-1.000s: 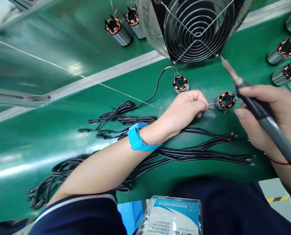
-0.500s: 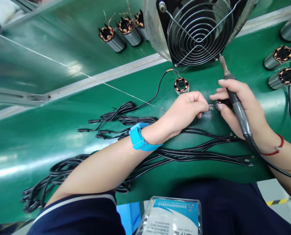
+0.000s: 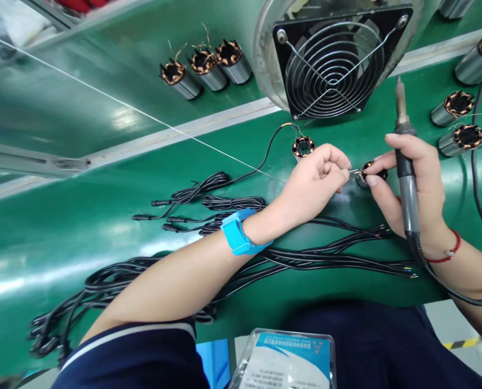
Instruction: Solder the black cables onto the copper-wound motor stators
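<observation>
On the far left, we are looking at a big bunch of black wires point(image 3: 115, 281) lying on the green table point(image 3: 62, 227). There are too many to count. Farther back, three little motor coils point(image 3: 203, 64) are standing in a row, each with copper wire inside.

Our left hand point(image 3: 316, 181) is wearing a blue wristband point(image 3: 238, 233). Its fingers are pinching together on the thin wire ends point(image 3: 353, 173), right beside one small motor coil point(image 3: 369, 174) lying on the table. Just behind our left hand, one more small coil point(image 3: 303, 147) is sitting with a black wire joined to it.

Behind it, one black fan point(image 3: 336, 62) with a round wire guard is standing.

Our right hand point(image 3: 409, 186) is doing two things. Its thumb and finger are closing on the small motor coil, and the other fingers are wrapping around the soldering iron point(image 3: 405, 173), whose tip is pointing up, away from the coil. A red string point(image 3: 443, 254) is circling that wrist.

On the right, we are counting four more coils point(image 3: 457, 102).

At the bottom, a plastic badge point(image 3: 283, 359) is showing blue and white print, too small for us to read.
</observation>
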